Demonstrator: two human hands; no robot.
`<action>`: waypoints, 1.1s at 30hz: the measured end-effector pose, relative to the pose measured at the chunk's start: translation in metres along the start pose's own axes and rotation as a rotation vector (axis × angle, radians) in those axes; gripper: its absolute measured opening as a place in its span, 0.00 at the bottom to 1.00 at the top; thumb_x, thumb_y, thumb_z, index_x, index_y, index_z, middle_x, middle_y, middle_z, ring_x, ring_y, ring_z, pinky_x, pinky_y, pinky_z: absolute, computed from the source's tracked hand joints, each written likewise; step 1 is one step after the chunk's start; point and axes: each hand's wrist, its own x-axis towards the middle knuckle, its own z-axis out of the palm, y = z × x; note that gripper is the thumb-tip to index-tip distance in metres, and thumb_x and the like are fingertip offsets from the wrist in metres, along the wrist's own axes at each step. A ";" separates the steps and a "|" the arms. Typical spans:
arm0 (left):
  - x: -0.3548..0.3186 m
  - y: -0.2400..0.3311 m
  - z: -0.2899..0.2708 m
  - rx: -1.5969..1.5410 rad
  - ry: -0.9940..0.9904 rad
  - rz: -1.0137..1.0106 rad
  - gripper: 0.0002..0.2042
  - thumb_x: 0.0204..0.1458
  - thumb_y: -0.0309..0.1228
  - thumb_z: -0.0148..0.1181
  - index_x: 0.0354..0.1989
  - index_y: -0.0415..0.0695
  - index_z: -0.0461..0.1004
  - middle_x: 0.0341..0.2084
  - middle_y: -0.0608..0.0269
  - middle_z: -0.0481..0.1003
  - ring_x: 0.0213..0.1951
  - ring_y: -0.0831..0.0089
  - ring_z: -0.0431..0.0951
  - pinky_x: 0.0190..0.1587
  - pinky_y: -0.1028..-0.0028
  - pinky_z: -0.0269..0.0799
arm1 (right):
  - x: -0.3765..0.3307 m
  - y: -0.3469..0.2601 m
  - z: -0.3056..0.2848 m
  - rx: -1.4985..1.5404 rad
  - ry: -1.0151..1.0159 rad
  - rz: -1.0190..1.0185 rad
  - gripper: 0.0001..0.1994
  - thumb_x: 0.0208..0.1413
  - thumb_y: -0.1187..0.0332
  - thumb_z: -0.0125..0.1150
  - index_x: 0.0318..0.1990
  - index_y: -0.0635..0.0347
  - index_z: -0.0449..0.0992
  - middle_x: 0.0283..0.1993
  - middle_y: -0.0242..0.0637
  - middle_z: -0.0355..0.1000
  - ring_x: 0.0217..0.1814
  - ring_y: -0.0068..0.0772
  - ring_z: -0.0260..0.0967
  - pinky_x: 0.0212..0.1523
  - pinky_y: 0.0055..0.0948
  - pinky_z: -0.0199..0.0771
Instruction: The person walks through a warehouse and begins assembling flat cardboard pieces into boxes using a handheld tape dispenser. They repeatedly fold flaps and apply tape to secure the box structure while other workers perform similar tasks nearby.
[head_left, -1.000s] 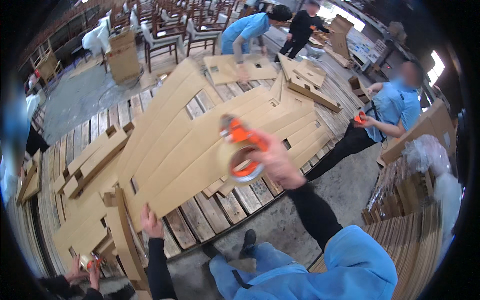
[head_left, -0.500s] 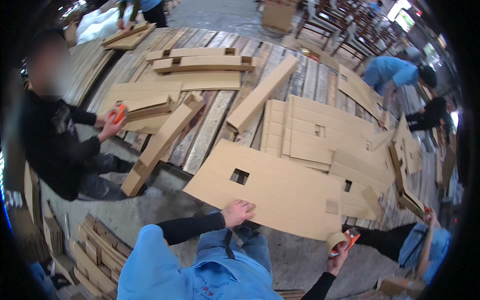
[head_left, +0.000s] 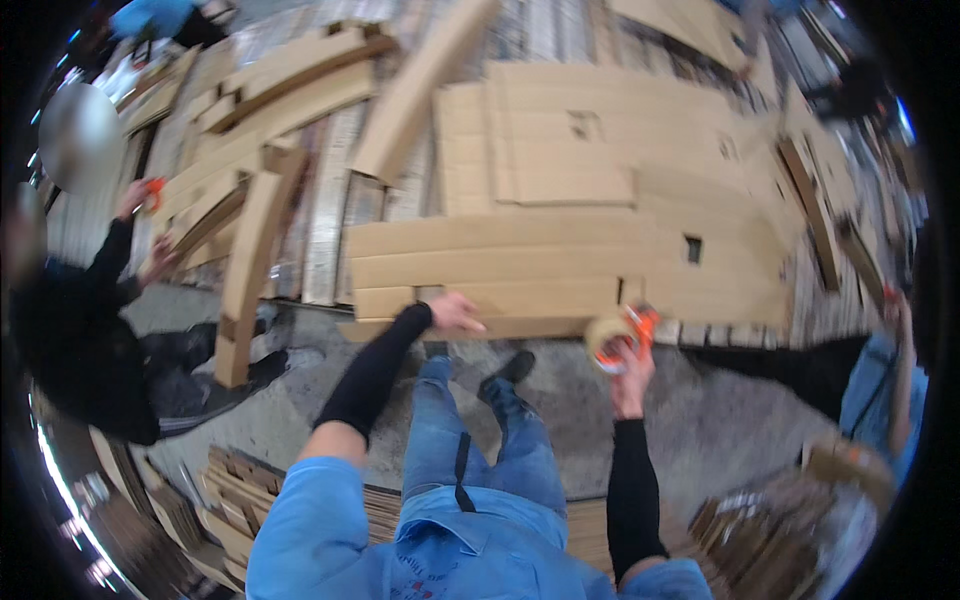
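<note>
A creased brown cardboard sheet [head_left: 480, 250] lies at the table's near edge, its near strip bent along a fold. My left hand [head_left: 457, 312] is closed over that near strip, beside a cut-out notch. In my right hand [head_left: 630, 375] is an orange tape dispenser [head_left: 640, 322] with a wide roll of tape, held against the right end of the strip. Whether its tape touches the cardboard cannot be made out.
Flat cardboard sheets [head_left: 560, 130] are stacked beyond. A long cardboard tube [head_left: 420, 95] lies on the slatted table [head_left: 325, 215]. At left, a co-worker in black [head_left: 75, 330] holds another orange dispenser near an upright cardboard tube [head_left: 245, 270]. Another co-worker stands at right. Cardboard bundles [head_left: 235, 490] lie behind me.
My view has tipped down. The sheet now lies squarer to me with its near strip folded. The tape dispenser has come up to the sheet's right end.
</note>
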 end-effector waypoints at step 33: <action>0.023 0.125 0.013 0.958 0.235 -0.225 0.37 0.39 0.54 0.75 0.52 0.40 0.72 0.67 0.43 0.60 0.69 0.46 0.59 0.67 0.44 0.59 | 0.076 0.088 0.043 0.164 -0.004 -0.313 0.27 0.57 0.73 0.60 0.66 0.65 0.66 0.63 0.39 0.70 0.61 0.30 0.68 0.63 0.32 0.65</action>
